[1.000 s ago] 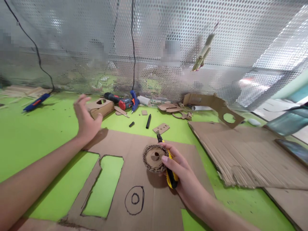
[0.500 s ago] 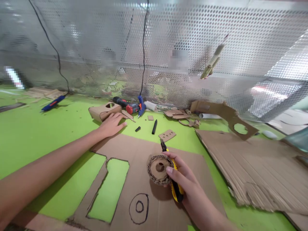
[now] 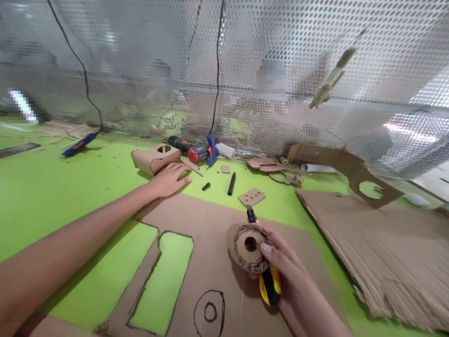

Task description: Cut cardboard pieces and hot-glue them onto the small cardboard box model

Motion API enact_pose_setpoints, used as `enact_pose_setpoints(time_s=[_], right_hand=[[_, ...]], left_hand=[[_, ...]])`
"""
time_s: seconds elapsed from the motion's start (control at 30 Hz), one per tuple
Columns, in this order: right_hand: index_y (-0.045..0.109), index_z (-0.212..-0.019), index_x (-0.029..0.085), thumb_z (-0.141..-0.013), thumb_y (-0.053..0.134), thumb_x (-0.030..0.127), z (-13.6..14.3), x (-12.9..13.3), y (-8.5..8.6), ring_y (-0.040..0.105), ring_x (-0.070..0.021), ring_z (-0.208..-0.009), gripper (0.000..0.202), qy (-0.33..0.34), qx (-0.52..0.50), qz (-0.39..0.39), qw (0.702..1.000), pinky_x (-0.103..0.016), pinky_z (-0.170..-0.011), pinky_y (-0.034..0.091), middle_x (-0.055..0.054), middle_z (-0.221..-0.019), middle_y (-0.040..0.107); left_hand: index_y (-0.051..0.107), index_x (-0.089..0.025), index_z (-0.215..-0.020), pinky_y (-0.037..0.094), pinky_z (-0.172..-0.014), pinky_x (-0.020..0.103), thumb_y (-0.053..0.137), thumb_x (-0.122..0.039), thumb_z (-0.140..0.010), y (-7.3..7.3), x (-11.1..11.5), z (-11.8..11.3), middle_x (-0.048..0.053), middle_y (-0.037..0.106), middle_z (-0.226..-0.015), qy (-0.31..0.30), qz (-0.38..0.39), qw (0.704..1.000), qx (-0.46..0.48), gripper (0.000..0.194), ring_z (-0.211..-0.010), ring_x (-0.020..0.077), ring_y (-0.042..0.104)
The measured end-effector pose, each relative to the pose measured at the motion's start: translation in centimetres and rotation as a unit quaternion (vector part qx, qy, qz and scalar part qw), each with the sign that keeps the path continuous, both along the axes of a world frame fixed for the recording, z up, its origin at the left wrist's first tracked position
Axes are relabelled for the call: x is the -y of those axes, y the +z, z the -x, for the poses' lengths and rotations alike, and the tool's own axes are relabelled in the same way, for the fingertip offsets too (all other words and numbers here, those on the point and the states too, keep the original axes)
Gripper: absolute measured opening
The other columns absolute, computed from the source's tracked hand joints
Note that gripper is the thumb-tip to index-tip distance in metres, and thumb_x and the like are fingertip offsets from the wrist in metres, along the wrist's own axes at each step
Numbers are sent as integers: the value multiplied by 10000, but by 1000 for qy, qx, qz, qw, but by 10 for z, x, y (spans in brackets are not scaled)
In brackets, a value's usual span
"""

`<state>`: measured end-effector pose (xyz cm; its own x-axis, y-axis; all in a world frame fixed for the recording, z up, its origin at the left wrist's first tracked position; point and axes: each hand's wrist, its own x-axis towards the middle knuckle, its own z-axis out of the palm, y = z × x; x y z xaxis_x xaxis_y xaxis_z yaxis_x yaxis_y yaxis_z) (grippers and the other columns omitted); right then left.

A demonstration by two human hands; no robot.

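Cardboard wheel (image 3: pixel 242 255) and utility knife (image 3: pixel 271 286), both in my right hand (image 3: pixel 291 264).
On my remote feed, that grip is closed around the pair, above the marked cardboard sheet (image 3: pixel 210 243); my left hand (image 3: pixel 170 181) lies loosely spread beside the cardboard box (image 3: pixel 144 161), contact unclear.

Box (image 3: pixel 150 159) left of the pen (image 3: pixel 232 183), both behind the cardboard sheet (image 3: pixel 210 243).
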<state>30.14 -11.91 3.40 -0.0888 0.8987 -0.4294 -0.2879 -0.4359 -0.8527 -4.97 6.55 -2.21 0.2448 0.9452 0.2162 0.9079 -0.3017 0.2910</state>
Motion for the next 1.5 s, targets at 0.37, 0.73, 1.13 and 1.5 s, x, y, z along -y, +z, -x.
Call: enact_pose_setpoints(time_s=[0.37, 0.73, 1.13, 1.5], right_hand=[[738, -1220, 222, -768, 916, 434, 4, -6, -7, 622, -139, -678, 530, 2, -42, -51, 998, -228, -572, 530, -60, -972, 767], [736, -1249, 266, -765, 904, 487, 4, -4, -1, 630, -152, -762, 559, 3, -19, -36, 999, -227, -617, 534, -79, -1128, 786], [714, -1354, 307, -760, 917, 527, -1, -2, -3, 615, -144, -712, 666, 4, -14, 5, 1000, -226, -632, 528, -44, -1040, 778], [648, -1376, 325, -812, 907, 555, -4, -3, -6, 621, -149, -743, 662, 26, -6, -2, 1000, -217, -633, 466, -6, -918, 719]], left_hand=[[685, -210, -1043, 527, -996, 460, 537, -439, -1021, 4, 5, -1, 109, 722, -1160, -19, -22, 999, 42, 274, -1114, 311, 651], [707, -202, -1231, 575, -935, 432, 679, -358, -935, 7, 11, 0, 110, 771, -1136, 31, -93, 989, 108, 336, -1047, 307, 728], [681, -192, -1266, 564, -931, 421, 432, -386, -1079, 10, 18, -2, 113, 805, -1126, 1, -112, 987, 119, 366, -1017, 295, 764], [690, -208, -1128, 524, -827, 388, 442, -408, -1073, 11, 18, -2, 100, 781, -1064, -3, -112, 991, 72, 323, -964, 298, 722]])
